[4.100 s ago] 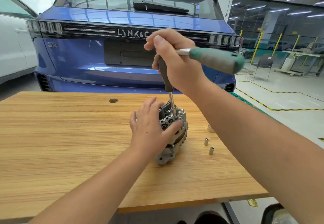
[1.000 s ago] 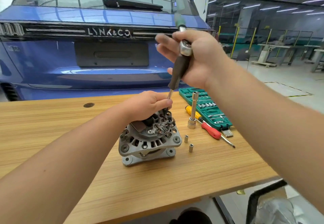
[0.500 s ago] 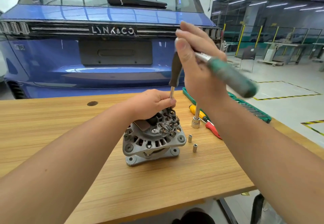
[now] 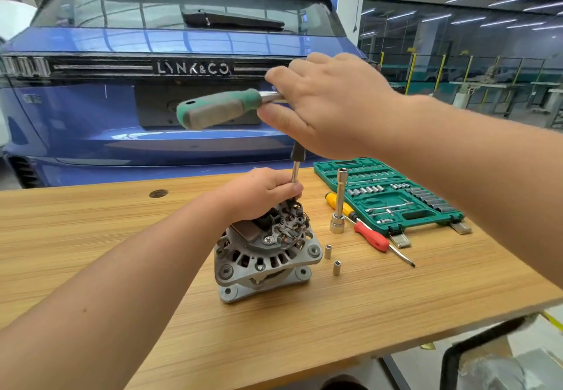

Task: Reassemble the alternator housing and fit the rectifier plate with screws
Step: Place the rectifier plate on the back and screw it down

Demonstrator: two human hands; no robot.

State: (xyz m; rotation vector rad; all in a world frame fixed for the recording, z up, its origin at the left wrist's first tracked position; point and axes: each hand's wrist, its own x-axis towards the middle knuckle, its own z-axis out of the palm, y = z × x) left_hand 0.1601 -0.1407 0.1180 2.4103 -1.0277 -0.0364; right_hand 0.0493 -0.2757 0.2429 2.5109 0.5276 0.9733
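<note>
the alternator (image 4: 263,252) stood on the wooden table (image 4: 91,237), near its front edge, with the rectifier plate (image 4: 291,225) on top. the left hand (image 4: 259,191) rested on the top of the alternator, its fingers curled round the thin metal shaft (image 4: 295,171) of the ratchet (image 4: 222,109) just above the plate. the right hand (image 4: 332,106) was raised above, gripping the ratchet at its head, with the green handle pointing left. 2 small sockets (image 4: 332,258) stood just right of the alternator. beyond them a long socket (image 4: 338,206) stood upright, touching a red and yellow screwdriver (image 4: 365,231). an open green socket case (image 4: 387,194) lay further right. a blue car (image 4: 170,84) was parked behind the table.
</note>
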